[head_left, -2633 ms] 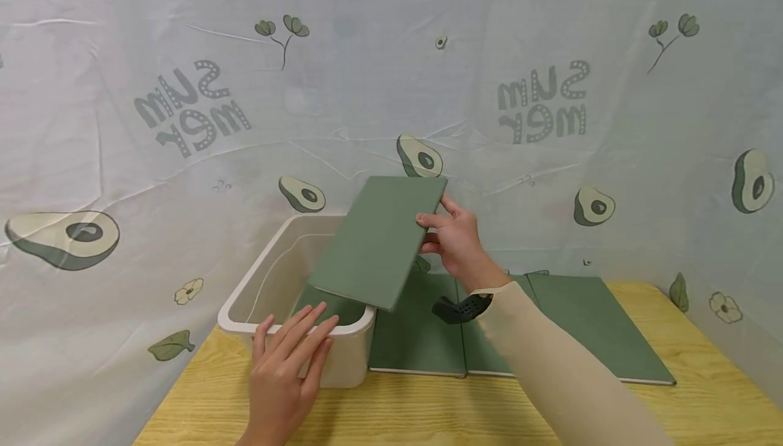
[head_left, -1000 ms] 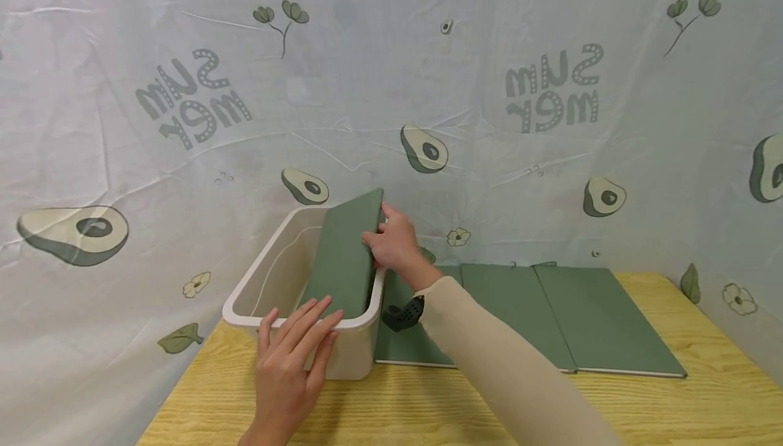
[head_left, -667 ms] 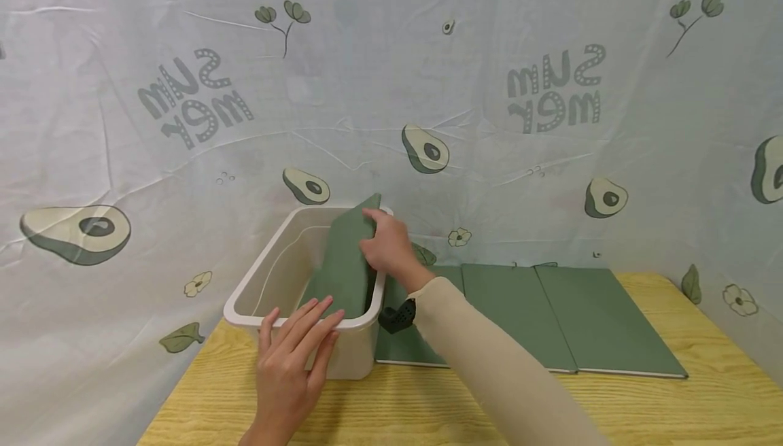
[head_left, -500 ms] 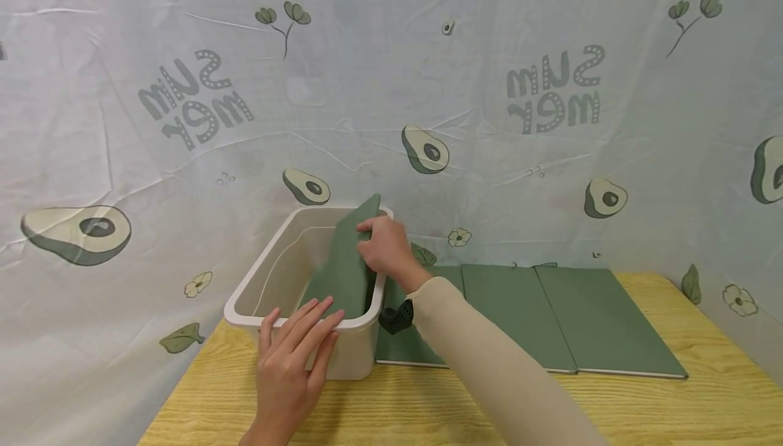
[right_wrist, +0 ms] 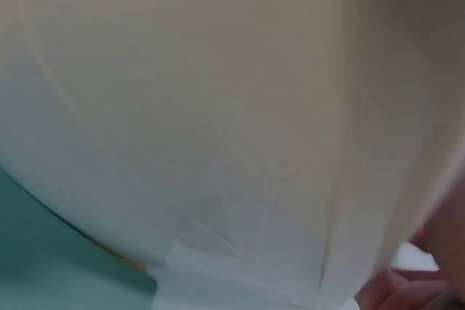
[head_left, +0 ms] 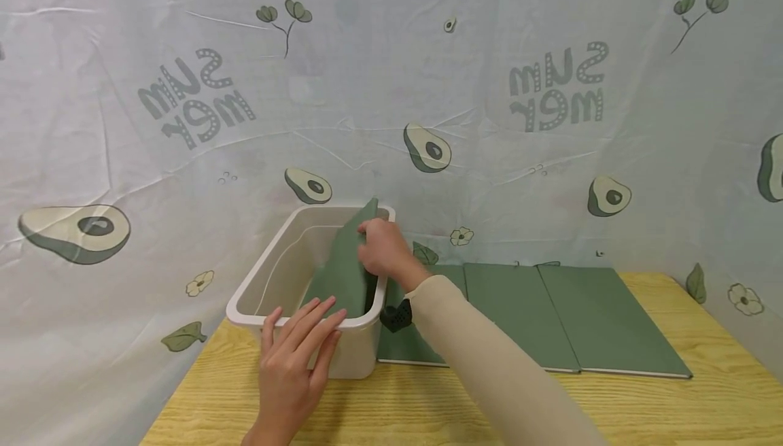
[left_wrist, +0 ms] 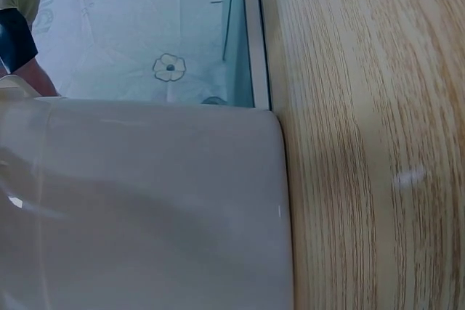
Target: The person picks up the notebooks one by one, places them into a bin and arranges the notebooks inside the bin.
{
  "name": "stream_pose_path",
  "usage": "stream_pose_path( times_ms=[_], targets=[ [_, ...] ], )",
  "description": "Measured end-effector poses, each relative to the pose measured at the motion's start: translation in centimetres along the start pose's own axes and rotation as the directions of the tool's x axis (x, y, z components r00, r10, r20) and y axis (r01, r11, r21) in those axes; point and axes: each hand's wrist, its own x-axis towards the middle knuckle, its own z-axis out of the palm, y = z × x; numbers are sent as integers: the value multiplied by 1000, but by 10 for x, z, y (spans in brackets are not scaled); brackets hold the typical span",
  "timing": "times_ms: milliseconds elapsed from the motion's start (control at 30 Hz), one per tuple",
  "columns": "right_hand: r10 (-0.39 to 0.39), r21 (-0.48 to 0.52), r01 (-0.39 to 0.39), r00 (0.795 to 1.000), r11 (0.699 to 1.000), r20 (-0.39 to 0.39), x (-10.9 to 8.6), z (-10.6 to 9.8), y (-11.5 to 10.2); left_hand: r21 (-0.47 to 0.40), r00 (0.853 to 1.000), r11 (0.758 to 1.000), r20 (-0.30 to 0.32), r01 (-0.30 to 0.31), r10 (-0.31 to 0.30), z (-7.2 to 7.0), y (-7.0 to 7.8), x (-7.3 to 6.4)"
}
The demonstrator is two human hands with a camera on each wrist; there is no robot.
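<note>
A thin green hardcover notebook (head_left: 345,262) stands tilted inside a beige plastic bin (head_left: 269,255), one top corner above the far rim. My right hand (head_left: 385,249) pinches its right edge, reaching over the bin's right rim; in the right wrist view only some fingers (right_wrist: 407,292) show at the lower right corner. My left hand (head_left: 293,364) lies on the front of the bin, its extended fingers over the near rim. The left wrist view shows the bin's smooth outer wall (left_wrist: 145,201). The notebook's lower end is hidden behind the near rim and left fingers.
Several flat green notebooks (head_left: 520,310) lie side by side on the wood-grain table (head_left: 489,412), right of the bin. Their left end meets the bin's side. A pale sheet (head_left: 367,79) printed with avocados hangs behind the table.
My right hand has brought the notebook from above the bin's right side down and left into it. More recently it shifts slightly lower, and the notebook tilts more steeply. My left hand stays on the rim.
</note>
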Motion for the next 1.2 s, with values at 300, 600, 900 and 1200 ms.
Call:
stream_pose_path(
  times_ms=[300,600,900,1200],
  targets=[
    [-98,-385,141,987,912,129,-3,4,-10,-3,1000,1000,21,16,-15,-1,-1,0],
    [-123,-378,286,908,880,401,-8,8,-7,-1,1000,1000,23,9,-9,0,0,-2],
    [-194,-253,314,893,915,406,-12,6,2,1,1000,1000,21,8,-8,1,0,-2],
    [-295,-176,356,908,918,298,-22,-18,14,3,1000,1000,28,13,-13,-1,-1,-1]
  ],
)
